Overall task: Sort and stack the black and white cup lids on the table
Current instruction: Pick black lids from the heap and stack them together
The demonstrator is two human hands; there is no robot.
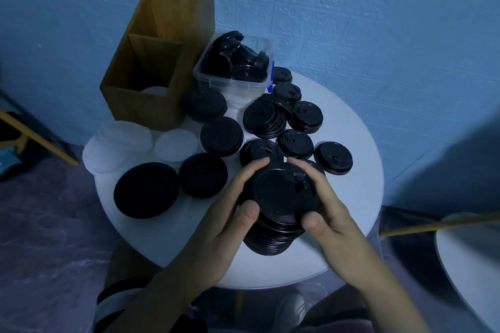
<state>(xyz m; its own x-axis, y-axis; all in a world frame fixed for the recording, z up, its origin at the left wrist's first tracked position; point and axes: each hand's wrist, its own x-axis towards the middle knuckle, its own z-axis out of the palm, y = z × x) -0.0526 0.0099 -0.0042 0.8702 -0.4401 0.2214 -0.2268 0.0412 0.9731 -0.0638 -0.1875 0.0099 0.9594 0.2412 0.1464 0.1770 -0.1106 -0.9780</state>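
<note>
Left hand [224, 213] and right hand [332, 213] clasp the stack of black lids [273, 232] near the front edge of the bench [357, 224].
From my feed, both are curled round the leaning stack, thumbs on the top lid's near rim and fingers over its far rim. Loose black lids [332, 158] crowd just behind it. White lids [119, 143] overhang the left edge beside the wooden box [140, 105]. Bare surface lies open to the stack's right and front.
</note>
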